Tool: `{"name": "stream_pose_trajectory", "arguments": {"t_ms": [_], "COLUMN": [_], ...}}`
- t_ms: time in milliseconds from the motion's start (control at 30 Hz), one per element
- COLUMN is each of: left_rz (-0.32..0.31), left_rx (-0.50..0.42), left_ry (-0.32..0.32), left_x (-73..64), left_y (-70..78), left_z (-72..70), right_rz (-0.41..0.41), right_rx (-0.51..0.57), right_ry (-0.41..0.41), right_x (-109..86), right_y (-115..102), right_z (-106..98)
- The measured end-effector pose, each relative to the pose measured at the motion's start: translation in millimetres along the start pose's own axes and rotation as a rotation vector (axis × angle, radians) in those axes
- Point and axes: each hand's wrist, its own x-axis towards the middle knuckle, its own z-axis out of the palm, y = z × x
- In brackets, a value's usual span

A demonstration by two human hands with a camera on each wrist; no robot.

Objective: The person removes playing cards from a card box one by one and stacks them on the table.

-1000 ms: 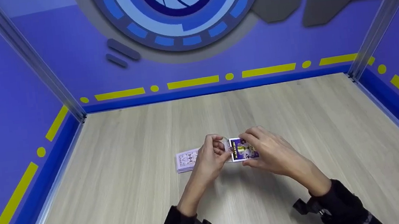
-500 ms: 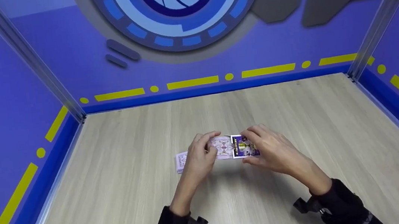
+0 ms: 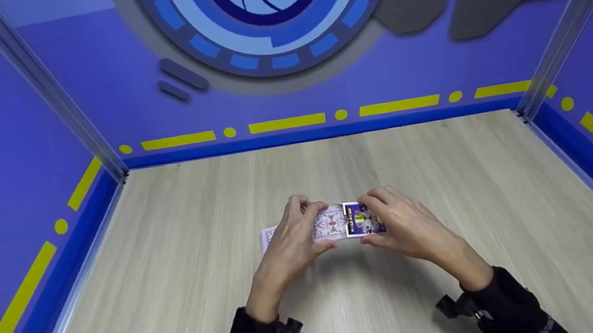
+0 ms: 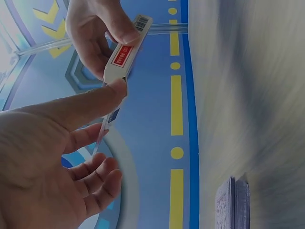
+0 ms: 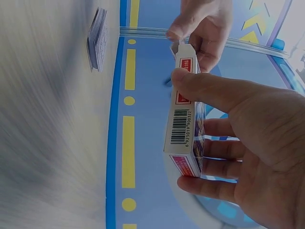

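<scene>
Two grips on: our left hand [image 3: 286,241] pinches patterned card [image 3: 329,222], right hand [image 3: 409,222] holds box [image 3: 363,220]; skewed angle could crease card.

We see a slim white box [image 5: 182,113], with a barcode and red labels on its narrow side. The right hand [image 5: 252,131] grips it from the box's right, thumb pressed on that narrow side, fingers along another face. At the box's upper end, beside its flap [image 5: 186,50], we find the left hand [image 5: 206,26], fingers curled. To the box's upper left, well apart, a small stack of cards [image 5: 98,40] lies on the worktop [image 5: 52,143]. Behind the box we see a blue wall [image 5: 151,124] with yellow dashes and dots.
</scene>
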Motion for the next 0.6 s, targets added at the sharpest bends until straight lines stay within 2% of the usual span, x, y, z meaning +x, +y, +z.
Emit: {"name": "stream_pose_trajectory", "arguments": {"t_ms": [100,267,433,600], "left_rz": [0.022,0.036,0.004,-0.054], "left_rx": [0.049,0.112,0.120,0.087], "left_ry": [0.002,-0.030,-0.074,-0.084], "left_x": [0.5,0.5,-1.0,-4.0], "left_y": [-1.5,-4.3,-8.7,-16.0], "left_z": [-0.1,-3.7,-7.3,-16.9], "right_rz": [-0.001,0.001,0.006,0.020], "right_rx": [0.002,0.005,0.007,-0.006], "right_ry": [-0.001,-0.001,0.002,-0.006], "right_x": [0.3,1.0,0.5,-0.3], "right_y": [0,0,0,1], "right_z": [0,0,1,-1]}}
